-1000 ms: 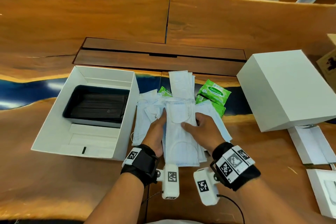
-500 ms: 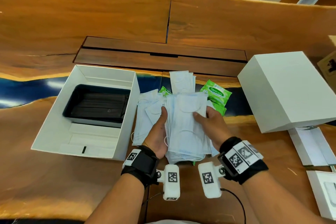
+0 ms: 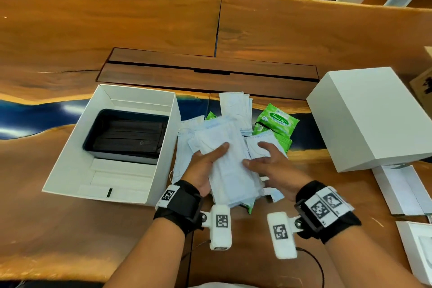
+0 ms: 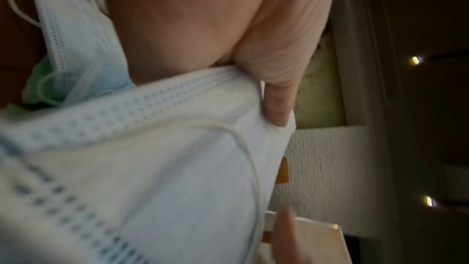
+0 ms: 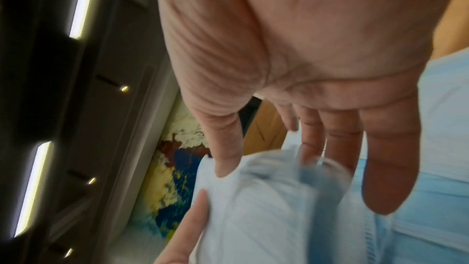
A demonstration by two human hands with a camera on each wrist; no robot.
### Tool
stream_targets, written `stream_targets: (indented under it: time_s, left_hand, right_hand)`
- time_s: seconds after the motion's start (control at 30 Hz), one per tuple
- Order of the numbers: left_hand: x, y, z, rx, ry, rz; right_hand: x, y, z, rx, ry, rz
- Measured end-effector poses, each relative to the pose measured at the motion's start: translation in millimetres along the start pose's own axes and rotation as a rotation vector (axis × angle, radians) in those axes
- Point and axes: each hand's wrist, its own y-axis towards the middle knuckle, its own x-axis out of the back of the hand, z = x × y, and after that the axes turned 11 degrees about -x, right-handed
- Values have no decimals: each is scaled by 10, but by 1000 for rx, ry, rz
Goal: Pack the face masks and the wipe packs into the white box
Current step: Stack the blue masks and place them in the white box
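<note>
My left hand [image 3: 208, 161] grips a stack of pale blue face masks [image 3: 231, 170], thumb on top and fingers hidden beneath; the stack tilts toward the left above the table. In the left wrist view the thumb [image 4: 276, 103] presses the stack of masks [image 4: 152, 168]. My right hand [image 3: 264, 159] is open with spread fingers, its thumb tip touching the stack's right edge; in the right wrist view the straight fingers [image 5: 388, 168] hover over the masks [image 5: 266, 218]. More masks [image 3: 236, 107] and green wipe packs [image 3: 278, 121] lie on the table. The white box [image 3: 70, 154] stands open at the left.
Inside the white box sits a black tray [image 3: 98, 133] with dark masks. A closed white box [image 3: 374, 119] stands at the right, with smaller white boxes [image 3: 406, 189] near the right edge. A dark wooden panel [image 3: 210, 72] lies behind the masks on the wooden table.
The stack of masks has turned, its far end swinging left, and sits in my left hand. My right hand has eased off the stack and spread its fingers.
</note>
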Motion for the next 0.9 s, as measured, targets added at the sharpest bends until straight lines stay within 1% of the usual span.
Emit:
stream_targets:
  time_s: [0.03,0.1,0.17,0.23,0.27,0.33,0.4,0.47,0.53,0.57,0.67,0.73,0.8,0.9]
  left_hand:
    - [24,23,-18,-25,-64,-44]
    - [11,39,-6,-72,-174,-98]
    - [-101,-5,36,-82,-237,-100]
    - [-203,-65,58,-77,-213,-89]
    - [-220,-90,48,-80,-200,-77]
    - [-140,-103,-46,-95,-176,-60]
    - [48,-78,-211,-99,-139,-64]
    - [175,-66,-342,-101,-79,-55]
    - [148,-78,-306,-121,45,-33]
    - [101,-92,-264,-131,126,-46]
    - [56,-138,-228,-170,280,-71]
    - [149,-136,-330,-219,458,-96]
    - [262,-133,-435,-246,632,-77]
    - [356,-191,-596,-299,840,-15]
  right_hand:
    - [72,-10,-34,-49,45,2]
    - [71,-21,-149,-86,190,74]
    - [-75,-22,-223,-51,438,147]
    - [-212,5,-224,-21,625,162]
    - [-229,19,-203,-11,669,148]
    - [-131,42,-159,14,648,94]
    - [80,28,-93,30,598,41]
    - [221,18,-75,40,562,42]
    - [141,-16,-53,54,564,91]
    - [49,-28,-42,58,555,96]
    - [-132,-7,-29,93,471,52]
    - [-91,-5,18,140,409,9]
    - [-84,-2,70,156,342,-9]
    - [-244,4,129,174,259,44]
